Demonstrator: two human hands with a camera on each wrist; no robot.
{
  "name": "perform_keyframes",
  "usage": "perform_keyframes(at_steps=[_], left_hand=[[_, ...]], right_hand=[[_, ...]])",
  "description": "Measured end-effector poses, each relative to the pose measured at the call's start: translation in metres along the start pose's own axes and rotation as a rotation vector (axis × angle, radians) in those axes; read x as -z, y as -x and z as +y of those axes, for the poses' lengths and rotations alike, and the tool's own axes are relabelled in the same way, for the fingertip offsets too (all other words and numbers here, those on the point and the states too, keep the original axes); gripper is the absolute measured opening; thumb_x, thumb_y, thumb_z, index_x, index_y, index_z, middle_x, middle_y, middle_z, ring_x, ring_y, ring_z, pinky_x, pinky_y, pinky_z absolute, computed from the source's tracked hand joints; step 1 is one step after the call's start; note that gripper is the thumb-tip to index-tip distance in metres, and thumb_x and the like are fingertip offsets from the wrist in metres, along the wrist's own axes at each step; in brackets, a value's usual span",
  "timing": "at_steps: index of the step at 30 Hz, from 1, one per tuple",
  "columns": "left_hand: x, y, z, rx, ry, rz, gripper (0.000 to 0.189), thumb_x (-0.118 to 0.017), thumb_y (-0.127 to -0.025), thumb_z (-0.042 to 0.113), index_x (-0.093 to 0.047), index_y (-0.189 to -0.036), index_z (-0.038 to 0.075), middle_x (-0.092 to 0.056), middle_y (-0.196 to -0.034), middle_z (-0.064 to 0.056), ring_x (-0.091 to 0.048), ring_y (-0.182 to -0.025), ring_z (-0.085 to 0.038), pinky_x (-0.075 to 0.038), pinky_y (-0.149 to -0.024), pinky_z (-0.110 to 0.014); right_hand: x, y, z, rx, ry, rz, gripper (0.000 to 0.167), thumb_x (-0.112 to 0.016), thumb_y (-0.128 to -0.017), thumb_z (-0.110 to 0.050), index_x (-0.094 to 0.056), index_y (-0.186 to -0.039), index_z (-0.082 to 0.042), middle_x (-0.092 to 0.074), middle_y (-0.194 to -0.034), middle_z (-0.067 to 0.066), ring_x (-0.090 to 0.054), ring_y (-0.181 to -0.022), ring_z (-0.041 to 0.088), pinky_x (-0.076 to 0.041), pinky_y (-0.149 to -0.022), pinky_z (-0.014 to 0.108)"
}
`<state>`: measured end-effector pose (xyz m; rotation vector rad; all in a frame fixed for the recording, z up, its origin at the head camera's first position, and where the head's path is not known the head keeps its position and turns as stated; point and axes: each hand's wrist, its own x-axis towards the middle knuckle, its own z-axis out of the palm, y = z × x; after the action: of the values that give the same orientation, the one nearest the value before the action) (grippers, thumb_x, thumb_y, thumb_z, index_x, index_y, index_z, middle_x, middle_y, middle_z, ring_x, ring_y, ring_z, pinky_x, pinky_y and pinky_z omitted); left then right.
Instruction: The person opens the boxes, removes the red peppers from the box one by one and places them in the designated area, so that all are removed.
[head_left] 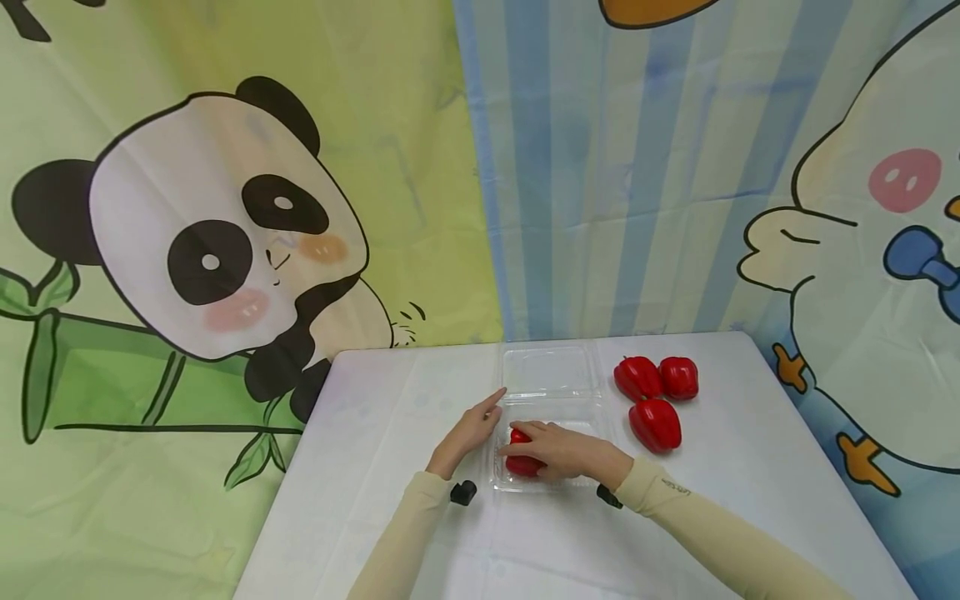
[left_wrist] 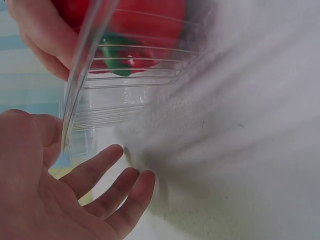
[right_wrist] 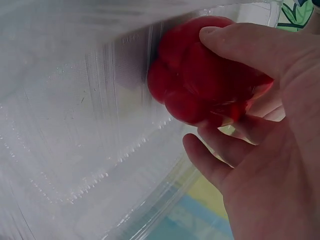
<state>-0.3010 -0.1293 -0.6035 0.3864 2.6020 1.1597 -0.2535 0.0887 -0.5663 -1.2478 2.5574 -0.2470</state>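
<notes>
A red bell pepper [head_left: 522, 465] sits in the left part of a clear plastic clamshell box [head_left: 588, 414], whose lid [head_left: 551, 371] lies folded back behind it. My right hand [head_left: 566, 451] grips this pepper from above; in the right wrist view thumb and fingers lie round the pepper [right_wrist: 200, 75]. My left hand [head_left: 471, 427] is at the box's left side. Seen from the left wrist, that hand [left_wrist: 75, 195] has loosely extended fingers beside the ribbed wall, one digit at the rim [left_wrist: 70, 115]. The pepper's green stem [left_wrist: 115, 55] shows through the plastic.
Three more red bell peppers [head_left: 656, 425] lie grouped on the white table [head_left: 397, 400], right of the box. Behind the table hang a green panda cloth [head_left: 420, 167] and a blue striped cloth [head_left: 600, 167].
</notes>
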Motion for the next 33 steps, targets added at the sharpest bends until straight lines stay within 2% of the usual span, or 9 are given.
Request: perform_keyframes(at_steps=[10, 20, 33], left_hand=[[-0.0006, 0.0001, 0.0005, 0.027, 0.015, -0.008, 0.049, -0.041, -0.108, 0.025, -0.037, -0.157, 0.024, -0.058, -0.140, -0.023, -0.056, -0.130, -0.042, -0.045, -0.106, -0.060], [-0.0002, 0.0004, 0.0016, 0.015, 0.011, -0.005, 0.048, -0.041, -0.109, 0.024, -0.037, -0.157, 0.022, -0.059, -0.139, -0.024, -0.056, -0.130, -0.042, -0.045, -0.107, -0.060], [-0.0013, -0.0019, 0.0006, 0.051, 0.006, -0.012, 0.049, -0.041, -0.109, 0.028, -0.036, -0.157, 0.028, -0.057, -0.142, -0.021, -0.055, -0.131, -0.041, -0.045, -0.107, -0.060]], right_hand=[[-0.0015, 0.0017, 0.0025, -0.086, -0.039, 0.052, 0.072, -0.082, -0.083, -0.023, -0.049, -0.146, -0.031, -0.046, -0.144, 0.011, -0.054, -0.121, 0.028, -0.058, -0.092, 0.040], [-0.0022, 0.0047, 0.0059, -0.200, -0.067, 0.027, 0.079, -0.083, -0.082, -0.029, -0.042, -0.149, -0.034, -0.046, -0.148, 0.010, -0.050, -0.130, 0.031, -0.058, -0.092, 0.045], [0.0022, 0.0059, 0.0052, -0.243, -0.094, 0.045, 0.078, -0.087, -0.077, -0.028, -0.050, -0.146, -0.031, -0.052, -0.140, 0.011, -0.053, -0.125, 0.030, -0.059, -0.089, 0.044]])
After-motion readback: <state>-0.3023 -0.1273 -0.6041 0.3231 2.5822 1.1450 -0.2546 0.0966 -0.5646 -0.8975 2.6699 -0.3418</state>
